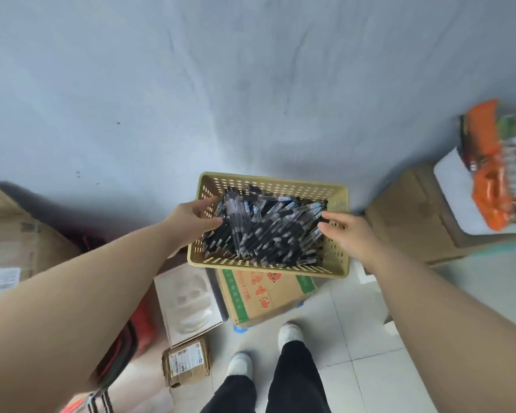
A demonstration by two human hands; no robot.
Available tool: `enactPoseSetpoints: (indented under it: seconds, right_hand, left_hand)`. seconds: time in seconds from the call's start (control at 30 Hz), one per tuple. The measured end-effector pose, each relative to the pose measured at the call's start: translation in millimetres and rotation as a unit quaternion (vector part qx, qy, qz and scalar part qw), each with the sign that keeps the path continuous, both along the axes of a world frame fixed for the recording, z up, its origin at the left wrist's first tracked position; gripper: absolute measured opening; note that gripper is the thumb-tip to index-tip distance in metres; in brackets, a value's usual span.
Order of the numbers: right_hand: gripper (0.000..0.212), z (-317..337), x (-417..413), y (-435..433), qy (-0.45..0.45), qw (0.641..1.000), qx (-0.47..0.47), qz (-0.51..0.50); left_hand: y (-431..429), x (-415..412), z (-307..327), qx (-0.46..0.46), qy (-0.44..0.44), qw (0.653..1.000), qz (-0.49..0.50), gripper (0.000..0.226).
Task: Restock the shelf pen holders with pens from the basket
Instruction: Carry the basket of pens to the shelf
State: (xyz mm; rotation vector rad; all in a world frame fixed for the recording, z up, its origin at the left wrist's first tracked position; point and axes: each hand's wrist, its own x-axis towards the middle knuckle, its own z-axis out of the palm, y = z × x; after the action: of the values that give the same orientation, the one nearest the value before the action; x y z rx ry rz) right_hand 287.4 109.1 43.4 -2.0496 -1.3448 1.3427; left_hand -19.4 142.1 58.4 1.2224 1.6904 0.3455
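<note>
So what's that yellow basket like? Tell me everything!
The basket is tan-yellow, looks plastic, rectangular, with walls full of small holes. It sits upright on a printed cardboard box by the grey wall, piled with black pens. The left hand and right hand reach in at its two sides.

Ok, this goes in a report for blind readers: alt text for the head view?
Both hands, left hand and right hand, reach into a tan perforated basket full of black pens. The basket sits on a printed cardboard box by a grey wall.
</note>
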Motion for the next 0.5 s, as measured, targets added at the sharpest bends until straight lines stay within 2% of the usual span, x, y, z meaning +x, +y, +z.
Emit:
enactPoseSetpoints:
  seconds: [0.23,0.4,0.5]
  right_hand:
    - [0.043,92,46,-92,-0.02,0.992,0.072,-0.1]
    - [0.051,137,110,-192,-0.044,0.981,0.073,-0.174]
    - [0.052,151,158,-267,-0.042,0.964,0.07,-0.252]
  left_hand:
    - [-30,60,99,0.067,-0.036,0.994,-0.084,0.054]
    - [-74,150,142,0.086,-0.076,0.978,-0.177,0.056]
    - [-112,222,159,0.085,-0.092,0.964,-0.235,0.056]
